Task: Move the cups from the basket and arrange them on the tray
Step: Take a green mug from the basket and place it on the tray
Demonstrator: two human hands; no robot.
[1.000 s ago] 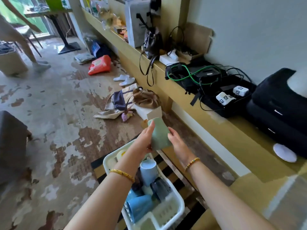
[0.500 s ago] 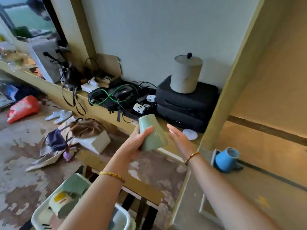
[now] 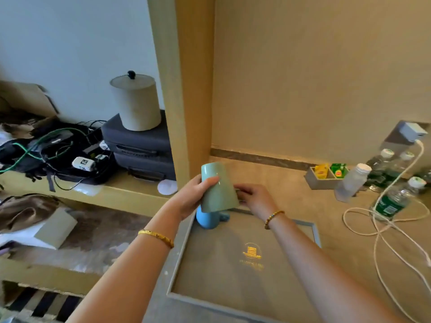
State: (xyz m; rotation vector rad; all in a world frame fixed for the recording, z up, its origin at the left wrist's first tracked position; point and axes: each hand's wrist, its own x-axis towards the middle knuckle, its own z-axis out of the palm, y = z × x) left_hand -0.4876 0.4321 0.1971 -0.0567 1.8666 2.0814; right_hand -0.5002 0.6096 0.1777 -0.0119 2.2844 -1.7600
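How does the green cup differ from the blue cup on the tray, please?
The green cup is held in the air by the left hand; the blue cup rests on the tray at its far left corner. The green cup is in full view, the blue cup partly hidden behind it. Both look like plain glossy cups.

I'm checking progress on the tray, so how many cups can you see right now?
2. A green cup is held upside down in the left hand above the tray's far left corner. A blue cup sits in that corner, partly hidden behind it. Others may be out of view.
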